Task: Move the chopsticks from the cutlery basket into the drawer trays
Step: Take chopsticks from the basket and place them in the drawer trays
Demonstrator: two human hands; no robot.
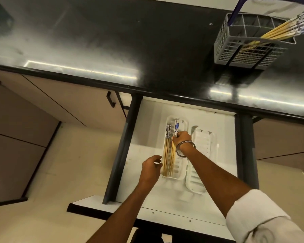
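The right hand [182, 138] reaches into the open drawer [223, 123]; its fingers are curled shut around a small bundle of chopsticks [174, 146], gripping them near where the blue-and-white patterned ends meet the bare wood; a metal bangle [185, 149] sits on that wrist, and a rolled white sleeve [256, 214] covers the forearm near the elbow. The held bundle lies lengthwise over the left tray [184, 125], patterned ends pointing toward the counter; whether it already rests on the tray floor I cannot tell. More chopsticks [166, 148] lie in the same tray just beside it. The left hand [150, 170] hovers at the tray's near left corner, fingers loosely bent and a little apart, holding nothing. The right tray [203, 139] sits just beside the first. On the black counter [112, 41], the grey cutlery basket [239, 48] holds several chopsticks leaning out to the right.
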